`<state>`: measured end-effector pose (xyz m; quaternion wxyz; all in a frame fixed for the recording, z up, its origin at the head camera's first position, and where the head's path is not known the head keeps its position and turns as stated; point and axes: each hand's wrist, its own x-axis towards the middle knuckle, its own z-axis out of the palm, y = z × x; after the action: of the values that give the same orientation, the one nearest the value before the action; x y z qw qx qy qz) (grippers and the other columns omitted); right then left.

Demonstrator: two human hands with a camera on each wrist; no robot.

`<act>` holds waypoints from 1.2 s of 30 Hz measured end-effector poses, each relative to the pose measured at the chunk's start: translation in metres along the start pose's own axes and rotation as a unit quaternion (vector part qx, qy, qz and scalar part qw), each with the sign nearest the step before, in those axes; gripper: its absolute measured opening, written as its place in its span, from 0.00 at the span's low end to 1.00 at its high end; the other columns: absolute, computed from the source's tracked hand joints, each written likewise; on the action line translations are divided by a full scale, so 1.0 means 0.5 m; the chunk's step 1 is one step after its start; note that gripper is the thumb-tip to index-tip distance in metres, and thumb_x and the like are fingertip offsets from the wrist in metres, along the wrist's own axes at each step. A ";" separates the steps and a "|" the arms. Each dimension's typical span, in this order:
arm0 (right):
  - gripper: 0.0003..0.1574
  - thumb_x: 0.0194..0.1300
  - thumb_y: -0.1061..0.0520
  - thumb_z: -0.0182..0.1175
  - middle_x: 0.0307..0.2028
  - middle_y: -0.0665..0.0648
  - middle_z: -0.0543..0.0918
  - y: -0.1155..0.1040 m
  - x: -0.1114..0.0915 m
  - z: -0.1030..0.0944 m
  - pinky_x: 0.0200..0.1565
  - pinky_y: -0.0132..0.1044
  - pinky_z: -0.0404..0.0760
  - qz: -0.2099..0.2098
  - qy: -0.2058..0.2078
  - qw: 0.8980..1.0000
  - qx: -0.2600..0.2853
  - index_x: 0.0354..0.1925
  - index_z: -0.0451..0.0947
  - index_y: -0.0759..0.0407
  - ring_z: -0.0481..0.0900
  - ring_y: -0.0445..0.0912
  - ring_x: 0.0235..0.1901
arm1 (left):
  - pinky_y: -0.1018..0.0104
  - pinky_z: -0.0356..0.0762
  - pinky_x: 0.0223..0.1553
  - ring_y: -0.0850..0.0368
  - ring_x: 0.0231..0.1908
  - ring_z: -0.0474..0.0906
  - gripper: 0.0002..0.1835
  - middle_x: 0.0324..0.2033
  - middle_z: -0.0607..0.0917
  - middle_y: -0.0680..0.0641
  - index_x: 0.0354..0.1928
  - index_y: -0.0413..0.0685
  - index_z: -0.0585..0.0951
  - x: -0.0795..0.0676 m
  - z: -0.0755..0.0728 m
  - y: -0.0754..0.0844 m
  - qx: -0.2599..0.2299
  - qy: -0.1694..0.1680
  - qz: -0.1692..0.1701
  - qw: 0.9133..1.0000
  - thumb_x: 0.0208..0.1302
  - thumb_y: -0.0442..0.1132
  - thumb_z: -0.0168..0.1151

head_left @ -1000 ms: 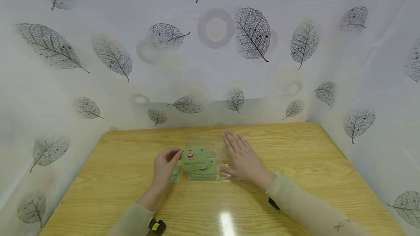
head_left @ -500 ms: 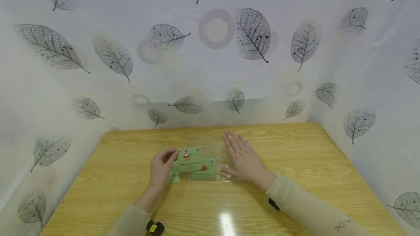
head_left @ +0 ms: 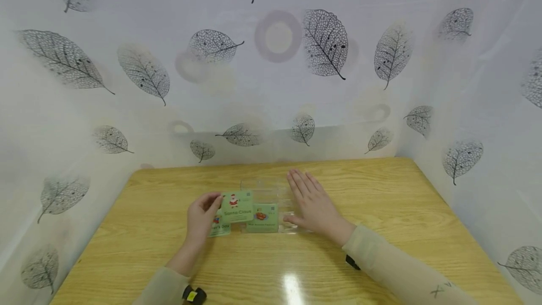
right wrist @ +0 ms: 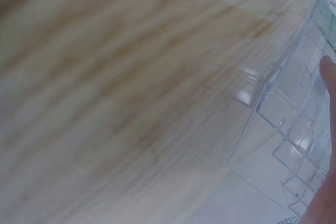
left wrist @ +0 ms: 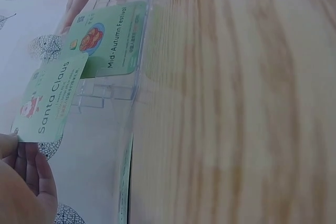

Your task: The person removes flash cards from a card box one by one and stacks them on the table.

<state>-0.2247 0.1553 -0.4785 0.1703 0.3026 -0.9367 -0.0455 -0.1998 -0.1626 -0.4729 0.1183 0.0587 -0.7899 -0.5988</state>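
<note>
left hand (head_left: 199, 222): thumb and fingers pinching the santa claus card by its left edge.
santa claus card (head_left: 237, 207): held up, print facing us, partly covering two other cards; from here i cannot tell whether it touches them.
mid-autumn festival card (head_left: 266, 220): in the front of the clear plastic rack (head_left: 259, 184), between the hands, its upper left corner hidden.
third card (head_left: 220, 230): left of the rack, half covered, only "er's day" readable.
right hand (head_left: 315, 208): fingers straight, thumb spread away, laid over the rack's right side.
table (head_left: 338, 276): wood-grained, under it all.
backdrop (head_left: 271, 93): pale, leaf-printed.
</note>
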 end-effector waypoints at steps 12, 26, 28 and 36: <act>0.75 0.64 0.18 0.60 0.84 0.66 0.55 -0.001 0.003 0.003 0.83 0.54 0.52 0.003 -0.003 1.000 0.004 0.84 0.47 0.67 0.54 0.59 0.84 | 0.83 0.81 0.44 0.76 0.37 0.81 0.12 0.49 0.89 0.34 0.55 0.30 0.84 -0.001 -0.019 -0.006 -0.013 0.009 -0.009 1.000 0.75 0.30 0.64; 0.75 0.64 0.17 0.59 0.84 0.66 0.53 0.001 0.005 0.006 0.84 0.54 0.51 0.004 -0.002 1.000 -0.005 0.83 0.48 0.67 0.55 0.59 0.83 | 0.83 0.81 0.43 0.77 0.37 0.81 0.12 0.47 0.90 0.40 0.55 0.31 0.85 -0.002 -0.049 -0.016 0.003 0.036 -0.018 0.999 0.77 0.32 0.62; 0.75 0.64 0.17 0.59 0.84 0.66 0.54 0.002 0.005 0.007 0.84 0.54 0.52 0.002 0.001 1.000 -0.005 0.83 0.48 0.67 0.55 0.59 0.83 | 0.82 0.81 0.42 0.76 0.37 0.81 0.12 0.46 0.91 0.42 0.55 0.31 0.85 -0.002 -0.051 -0.019 0.002 0.041 -0.020 0.999 0.77 0.32 0.62; 0.75 0.64 0.17 0.59 0.83 0.66 0.55 0.003 0.003 0.008 0.83 0.55 0.54 0.000 0.006 1.000 -0.009 0.83 0.48 0.67 0.57 0.59 0.83 | 0.82 0.80 0.39 0.76 0.34 0.80 0.12 0.44 0.91 0.38 0.53 0.29 0.85 -0.005 -0.067 -0.025 0.009 0.052 -0.003 0.999 0.75 0.32 0.65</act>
<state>-0.2278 0.1554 -0.4815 0.1780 0.3012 -0.9354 -0.0518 -0.1892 -0.1967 -0.4765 0.1573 0.0929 -0.7878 -0.5881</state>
